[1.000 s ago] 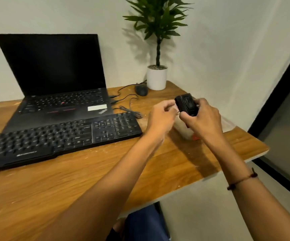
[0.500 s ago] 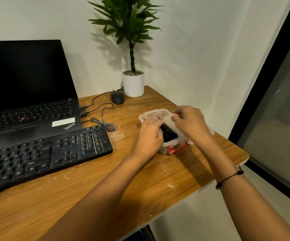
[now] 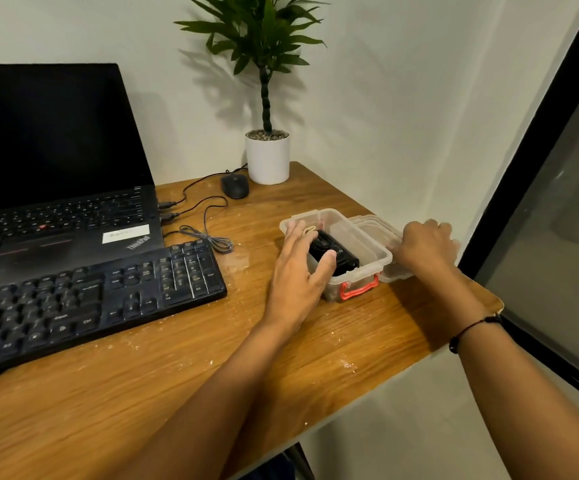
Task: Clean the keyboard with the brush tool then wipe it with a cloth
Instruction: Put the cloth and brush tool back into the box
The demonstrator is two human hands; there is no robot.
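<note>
My left hand rests spread over the black brush tool in the clear box; my right hand curls on its lid (grip unclear). The keyboard lies left of both. Lifting carelessly could tip the box.

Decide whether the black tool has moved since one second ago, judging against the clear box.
Yes. The black tool was held up above the table by both hands; now it lies down inside the clear box, under the left hand.

White plaster wall behind wooden bench; dark-framed window at right; potted plant casts soft shadow.
</note>
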